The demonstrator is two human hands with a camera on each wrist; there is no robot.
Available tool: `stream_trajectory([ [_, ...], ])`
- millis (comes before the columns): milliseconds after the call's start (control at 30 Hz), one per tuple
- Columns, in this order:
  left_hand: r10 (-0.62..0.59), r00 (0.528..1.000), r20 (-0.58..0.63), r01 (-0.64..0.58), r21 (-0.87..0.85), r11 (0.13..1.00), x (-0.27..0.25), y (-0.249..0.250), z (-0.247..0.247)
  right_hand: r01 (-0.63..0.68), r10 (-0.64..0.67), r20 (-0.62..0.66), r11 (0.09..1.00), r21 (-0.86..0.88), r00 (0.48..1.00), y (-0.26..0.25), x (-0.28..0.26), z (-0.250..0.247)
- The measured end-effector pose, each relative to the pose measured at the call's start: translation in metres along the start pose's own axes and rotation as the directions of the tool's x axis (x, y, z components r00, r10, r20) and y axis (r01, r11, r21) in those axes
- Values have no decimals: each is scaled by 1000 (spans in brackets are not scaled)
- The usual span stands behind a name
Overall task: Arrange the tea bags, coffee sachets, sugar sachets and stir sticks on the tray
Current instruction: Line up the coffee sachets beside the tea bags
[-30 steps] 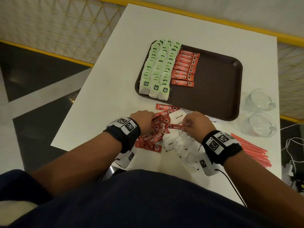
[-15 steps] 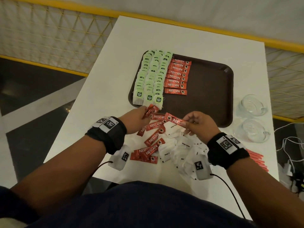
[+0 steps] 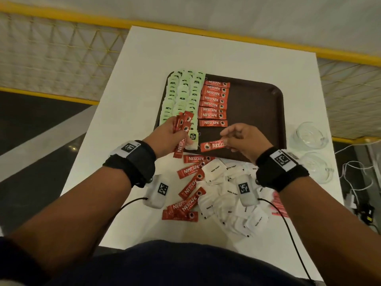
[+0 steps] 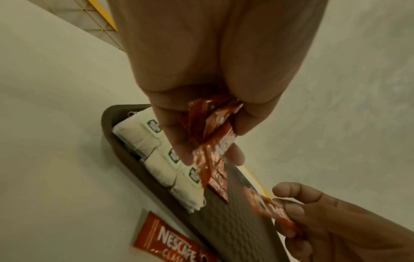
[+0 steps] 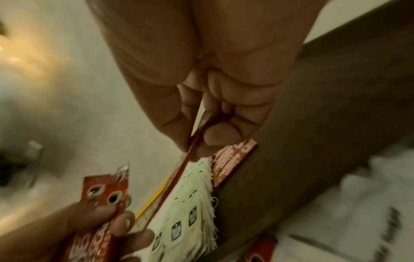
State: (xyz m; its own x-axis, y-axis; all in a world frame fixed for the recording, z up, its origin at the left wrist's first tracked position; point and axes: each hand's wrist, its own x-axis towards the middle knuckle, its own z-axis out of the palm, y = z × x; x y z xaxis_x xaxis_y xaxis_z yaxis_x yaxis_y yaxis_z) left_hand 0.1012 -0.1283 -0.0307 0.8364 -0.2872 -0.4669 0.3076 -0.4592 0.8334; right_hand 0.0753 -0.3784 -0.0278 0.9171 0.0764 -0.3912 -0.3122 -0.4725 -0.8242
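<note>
Nearest the person, loose sugar sachets point(image 3: 231, 195) and unsorted coffee sachets point(image 3: 188, 189) lie jumbled on the white table point(image 3: 115, 145), short of the tray; they appear to be the waiting stock. The red stir sticks point(image 3: 278, 205) lie at the right, partly hidden by the forearm.

Next out, the right hand point(image 3: 245, 141) pinches a single coffee sachet point(image 3: 213, 145) by one end between thumb and fingertips, held flat and crosswise over the tray's near edge. That orientation matches the laid column, so it is judged next in line for placement.

The left hand point(image 3: 167, 137) has its fingers curled round a fanned bundle of coffee sachets point(image 3: 182, 129), held just above the near tea bags; it seems to serve as a supply for the right hand.

Farther out, on the brown tray point(image 3: 257, 112), tea bags point(image 3: 181, 96) fill overlapping rows at the left, with a column of coffee sachets point(image 3: 214, 104) directly beside them. The tray's right half is bare, presumably reserved for sugar and sticks.

Two glass cups point(image 3: 309, 135) stand off the tray's right edge.
</note>
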Motion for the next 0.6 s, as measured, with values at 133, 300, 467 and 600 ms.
stream_trajectory([
  [133, 9, 1000, 9, -9, 29, 1000, 7, 9, -4, 176, -134, 202, 962, -207, 970, -26, 2, 4],
  [300, 72, 983, 168, -83, 54, 995, 0, 24, -1, 178, -169, 136, 983, -55, 976, -43, 10, 17],
  [467, 62, 973, 223, -46, -76, 996, 2, 30, -3, 130, -127, -35, 907, 401, 991, -41, 19, 22],
  [600, 79, 993, 92, -56, -229, 972, 15, 28, -4, 3, -18, 28, 887, 462, 999, -33, 19, 31],
])
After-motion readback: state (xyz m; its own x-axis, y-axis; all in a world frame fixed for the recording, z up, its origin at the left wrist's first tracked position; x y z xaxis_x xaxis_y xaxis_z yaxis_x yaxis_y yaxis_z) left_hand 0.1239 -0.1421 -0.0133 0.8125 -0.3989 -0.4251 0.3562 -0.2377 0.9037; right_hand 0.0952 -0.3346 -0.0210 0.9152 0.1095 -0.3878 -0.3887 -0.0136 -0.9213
